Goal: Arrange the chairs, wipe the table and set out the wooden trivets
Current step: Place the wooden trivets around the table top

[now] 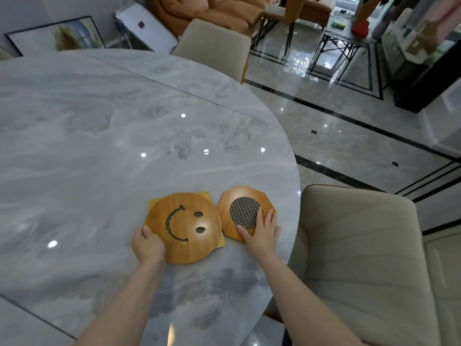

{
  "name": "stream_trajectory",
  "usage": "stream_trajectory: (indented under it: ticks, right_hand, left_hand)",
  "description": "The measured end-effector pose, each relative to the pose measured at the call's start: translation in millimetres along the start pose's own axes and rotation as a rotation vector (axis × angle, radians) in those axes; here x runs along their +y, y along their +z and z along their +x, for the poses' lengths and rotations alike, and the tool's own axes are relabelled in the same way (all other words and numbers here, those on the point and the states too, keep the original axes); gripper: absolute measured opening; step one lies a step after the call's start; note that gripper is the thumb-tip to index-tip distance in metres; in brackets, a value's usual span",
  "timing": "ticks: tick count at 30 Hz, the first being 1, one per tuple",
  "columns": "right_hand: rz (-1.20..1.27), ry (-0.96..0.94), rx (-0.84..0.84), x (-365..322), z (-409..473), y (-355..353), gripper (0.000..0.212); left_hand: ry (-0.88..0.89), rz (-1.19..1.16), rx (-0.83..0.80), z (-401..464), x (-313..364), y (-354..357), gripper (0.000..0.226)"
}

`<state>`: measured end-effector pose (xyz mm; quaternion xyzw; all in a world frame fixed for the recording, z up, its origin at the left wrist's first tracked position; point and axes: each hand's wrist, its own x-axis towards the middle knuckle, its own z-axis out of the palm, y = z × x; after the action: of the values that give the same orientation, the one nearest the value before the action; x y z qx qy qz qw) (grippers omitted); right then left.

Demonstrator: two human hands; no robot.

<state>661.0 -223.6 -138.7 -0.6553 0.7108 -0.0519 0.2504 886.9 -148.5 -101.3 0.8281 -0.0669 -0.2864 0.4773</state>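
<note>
Grey marbled stone forms the round table (104, 151), which fills the left and middle of the head view, with glossy tiled floor (349, 136) beyond its right edge. Two beige upholstered chairs stand at the table: one chair (361, 258) at the near right edge, another chair (212, 46) at the far edge. An orange sofa (199, 8) and a framed picture (57, 36) leaning low sit in the background.

Near the table's near right edge lie the wooden trivets. A round smiley trivet (184, 228), with cut-out eyes and a curved mouth, lies on top of a yellowish square trivet (205, 196) whose corners peek out beneath it. Just beside it, touching or nearly so, a hexagonal trivet (245, 212) with a woven mesh circle lies flat.

The left hand (148, 244) grips the near left rim of the smiley trivet, fingers curled around the edge. The right hand (262, 232) rests flat on the hexagonal trivet, fingers spread and straight, pressing its near side.
</note>
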Motion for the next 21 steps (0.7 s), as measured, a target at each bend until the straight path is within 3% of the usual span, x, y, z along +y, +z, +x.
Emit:
stream_trajectory:
  ticks: [8,12,16,21]
  right_hand:
    - [-0.047,0.013,-0.068,-2.4,-0.1,-7.2,0.088]
    - [-0.047,-0.019,-0.076,2.0,5.6,-28.6,0.074]
    - [-0.098,-0.197,-0.074,19.4,15.1,-49.6,0.061]
    - [-0.214,-0.547,-0.215,36.0,40.5,-70.0,0.076]
  left_hand:
    - [0.018,-0.04,-0.024,-6.4,-1.0,0.6,0.027]
    - [0.007,-0.064,-0.029,-18.0,-4.4,4.7,0.032]
    - [-0.033,-0.088,0.022,-41.9,-2.1,12.0,0.03]
    - [-0.075,-0.204,0.164,-73.7,1.0,32.0,0.026]
